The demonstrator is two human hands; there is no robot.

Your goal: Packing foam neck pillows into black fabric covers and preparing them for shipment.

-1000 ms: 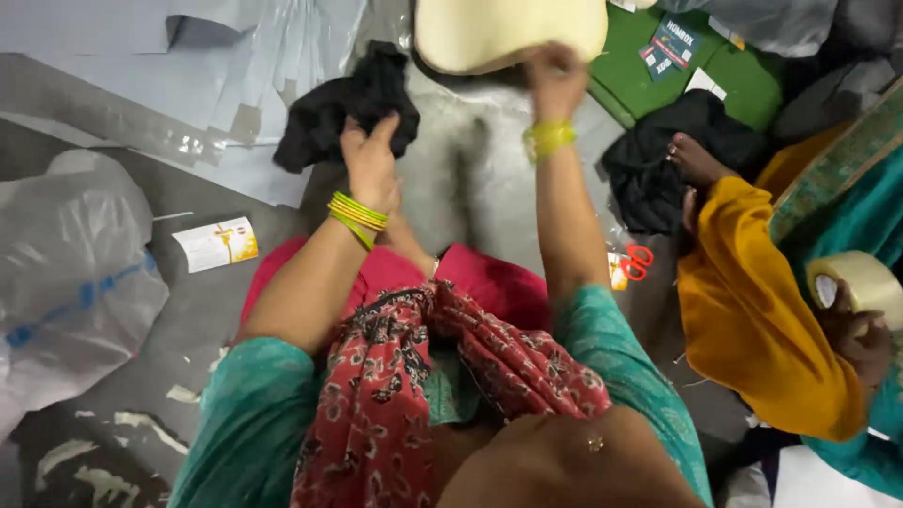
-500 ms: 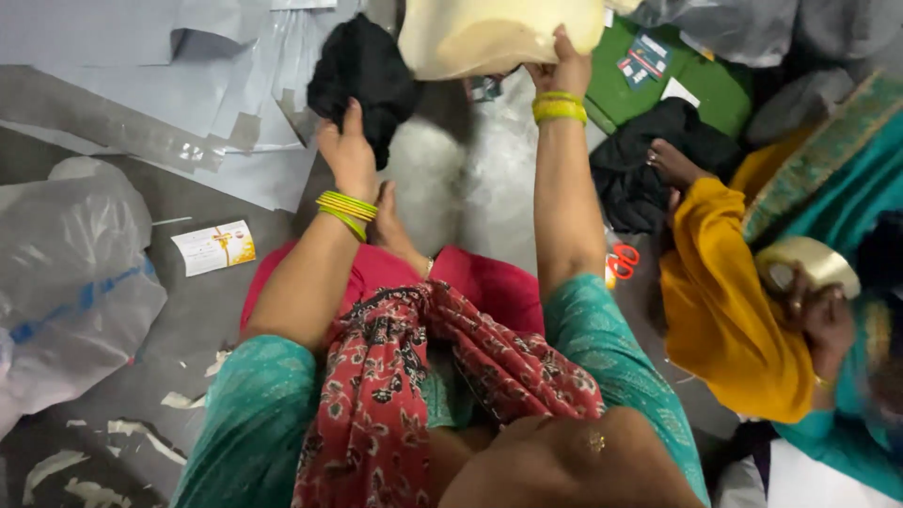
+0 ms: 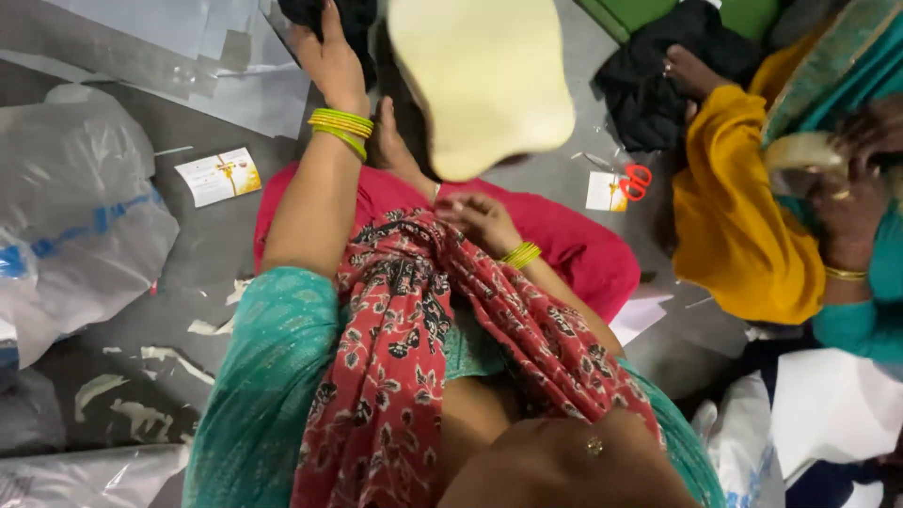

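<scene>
Left hand [image 3: 329,52] is gripping black cloth [image 3: 343,14] at top edge; right hand [image 3: 480,221], loosely curled and empty, is resting below the cream pad [image 3: 480,80].

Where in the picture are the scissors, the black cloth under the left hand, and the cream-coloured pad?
scissors [image 3: 636,181]: head view, on the red handles.
black cloth [image 3: 356,13]: head view, on the folds beside the left hand [image 3: 324,52].
cream-coloured pad [image 3: 480,80]: head view, on its flat middle.

Floor workshop: plastic bags [image 3: 75,216], scissors [image 3: 632,181]
</scene>
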